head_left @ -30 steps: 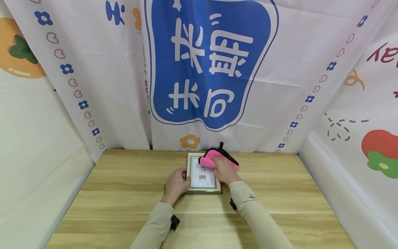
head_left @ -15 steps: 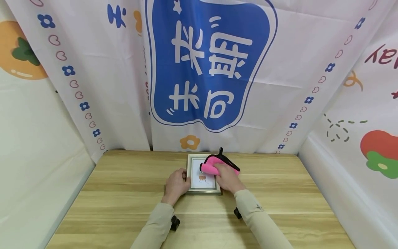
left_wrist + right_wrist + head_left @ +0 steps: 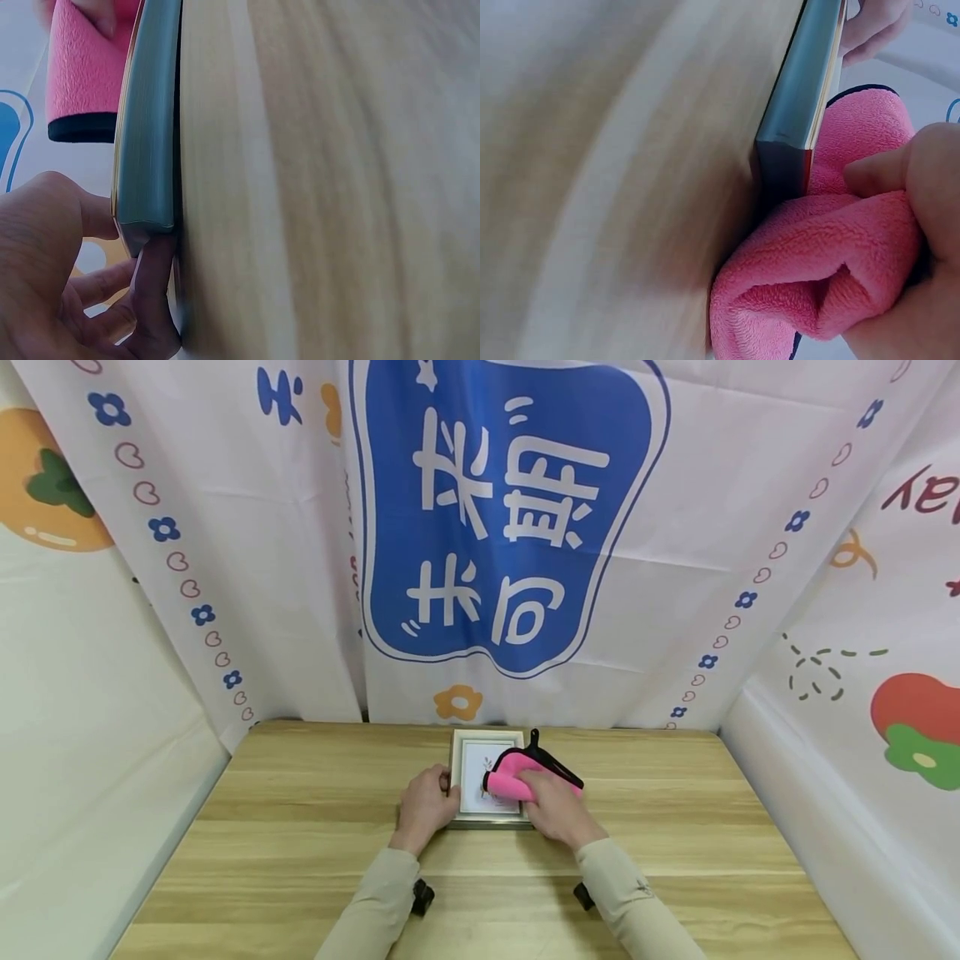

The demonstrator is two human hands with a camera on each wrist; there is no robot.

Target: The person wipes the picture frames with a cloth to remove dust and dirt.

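Note:
A picture frame [image 3: 472, 822] with a pale silvery border lies face up near the table's back edge. My left hand [image 3: 427, 806] grips its left side; in the left wrist view the thumb sits on the front border and a finger presses the frame's side [image 3: 148, 127] near the corner. A folded pink cloth [image 3: 512, 783] with black edging is bunched in my right hand [image 3: 561, 810], fingers pressing it onto the picture's glass. The cloth covers the lower right of the print. In the right wrist view, part of the cloth [image 3: 810, 270] hangs past the frame's edge.
The wood-grain table [image 3: 315, 777] extends around the frame. A white curtain with a blue printed panel [image 3: 510, 527] hangs right behind its back edge. White printed sheets [image 3: 855, 760] close off both sides. Black wrist cameras [image 3: 422, 897] sit under the beige sleeves.
My right hand has slid the pink cloth down the glass towards me and slightly right, uncovering the upper part of the print. The left hand and the frame have stayed in place.

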